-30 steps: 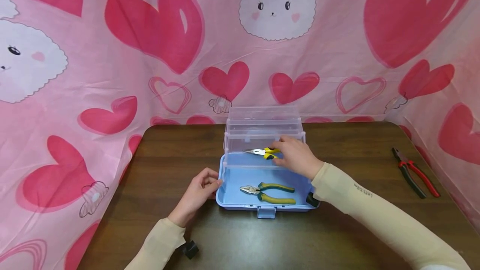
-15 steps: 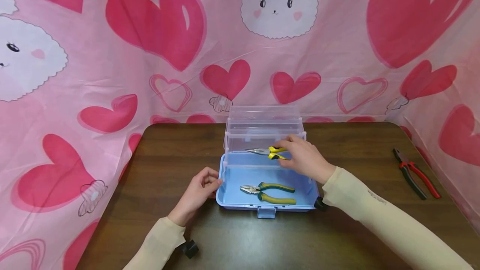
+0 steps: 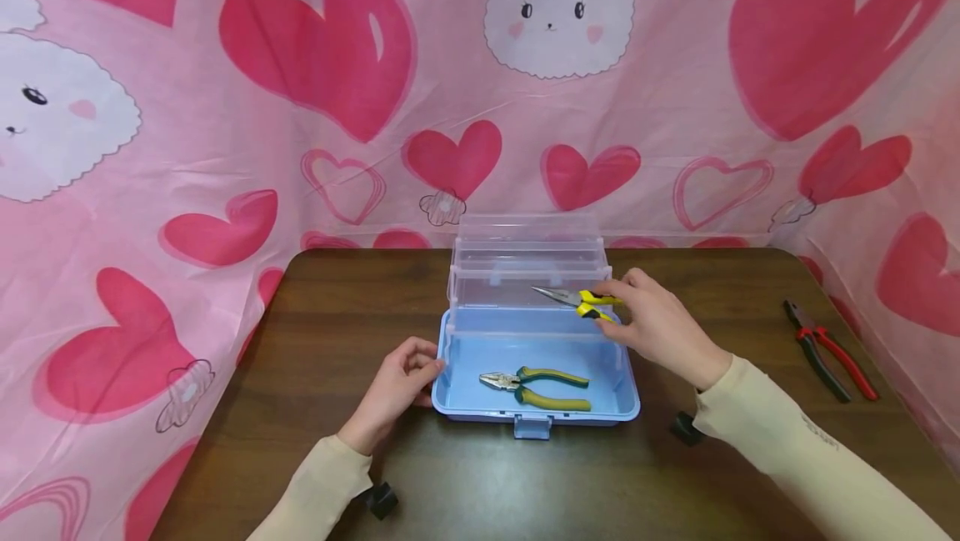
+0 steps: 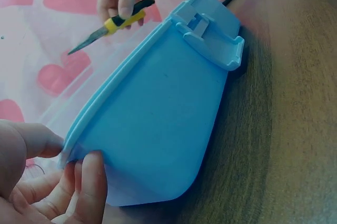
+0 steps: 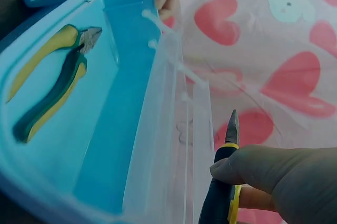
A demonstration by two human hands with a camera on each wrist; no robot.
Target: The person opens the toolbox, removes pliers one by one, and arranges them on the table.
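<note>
My right hand [image 3: 667,328] grips yellow-and-black needle-nose pliers [image 3: 585,303] by the handles, raised over the right part of a blue toolbox [image 3: 465,395]. Their jaws point left in the head view. My left hand [image 3: 396,387] pinches the box's left rim between thumb and fingers, as the left wrist view shows at the rim [image 4: 79,134]. Inside on the box floor lie combination pliers [image 3: 536,388] with green-and-yellow handles, jaws to the left. Clear plastic trays [image 3: 528,257] stand raised at the back of the box.
Long pliers [image 3: 828,349] with one red and one black handle lie on the brown table [image 3: 337,291] at the far right. A blue latch [image 3: 532,427] hangs at the box's front. A pink heart-patterned cloth [image 3: 660,107] rises behind the table.
My right hand has moved to the right with the needle-nose pliers, from the box's middle toward its right side. My left hand keeps its place on the rim.
</note>
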